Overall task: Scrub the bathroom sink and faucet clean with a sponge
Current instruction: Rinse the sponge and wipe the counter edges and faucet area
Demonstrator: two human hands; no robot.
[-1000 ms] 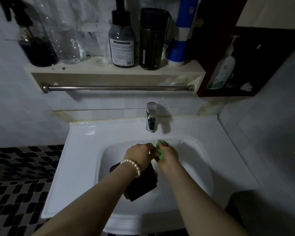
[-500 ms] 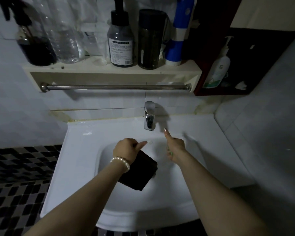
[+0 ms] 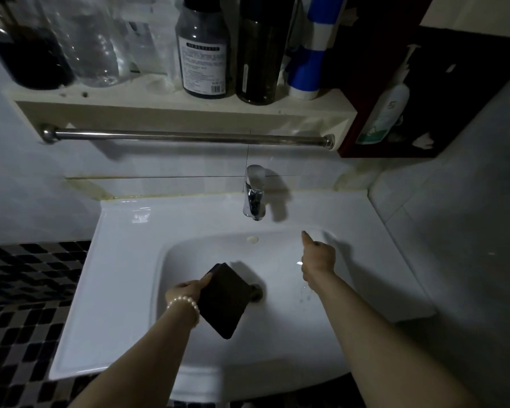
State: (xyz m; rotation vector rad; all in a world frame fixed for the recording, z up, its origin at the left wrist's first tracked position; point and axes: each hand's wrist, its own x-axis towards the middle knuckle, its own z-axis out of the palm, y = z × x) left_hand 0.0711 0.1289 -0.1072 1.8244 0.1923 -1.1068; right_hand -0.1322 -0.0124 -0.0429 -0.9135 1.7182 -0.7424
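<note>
White basin: the sink [image 3: 124, 290] sat under a shelf [image 3: 159, 110] of bottles [image 3: 203, 54]; its drain [image 3: 256, 293] lay half hidden behind the sponge
Sponge: a dark sponge [image 3: 224, 298] hung over the bowl, left of centre
Left hand: the left hand [image 3: 186, 293] had its grip clamped on the sponge's upper left edge; a pearl bracelet [image 3: 183, 304] circled the wrist
Right hand: the right hand [image 3: 318, 259] was curled shut, holding nothing, thumb up, near the bowl's right wall
Faucet: the chrome faucet [image 3: 255, 195] stood untouched behind the bowl

Home bathroom: white sink [image 3: 124, 290], faucet [image 3: 254, 192], toiletry shelf [image 3: 171, 113]
</note>
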